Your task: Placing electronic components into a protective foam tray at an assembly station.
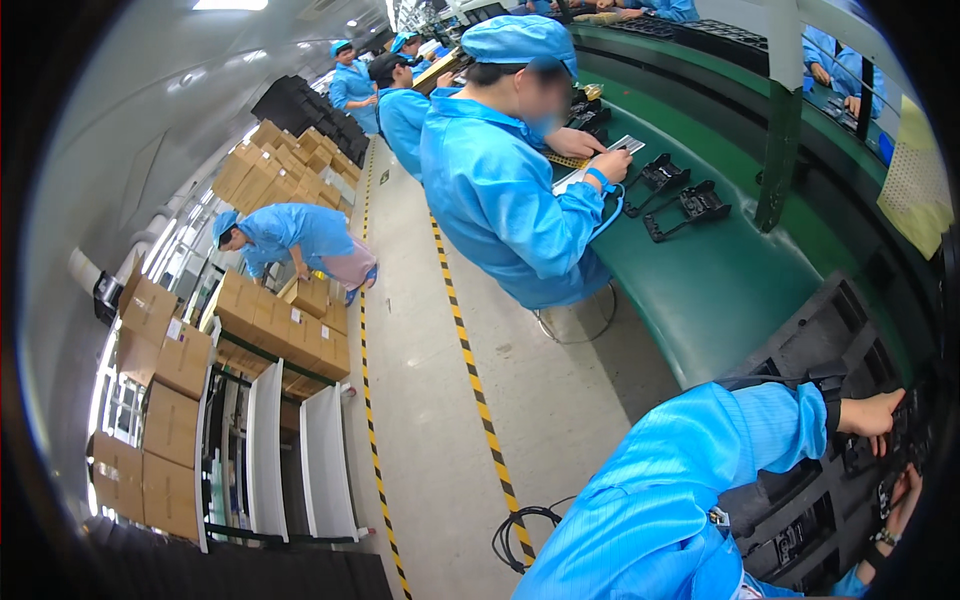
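At the far right rim, my left hand (872,414) reaches out of a blue sleeve with a black wrist cuff. Its fingers are bent and pressed on a black plastic part (910,428), which is partly lost in the dark rim. Just below, my right hand (905,497), with a beaded bracelet (886,538) at the wrist, has its fingers curled at the lower side of the same part. Under both hands lies a black compartment tray (755,503), with similar black parts (790,542) in some of its pockets.
A green-topped bench (690,300) runs beyond the tray, with black plastic assemblies (700,205) on it. A co-worker (500,180) in blue sits there. A metal post (782,150) rises at its edge. Cartons (280,325), a rack (268,450) and a cable coil (525,535) are leftward.
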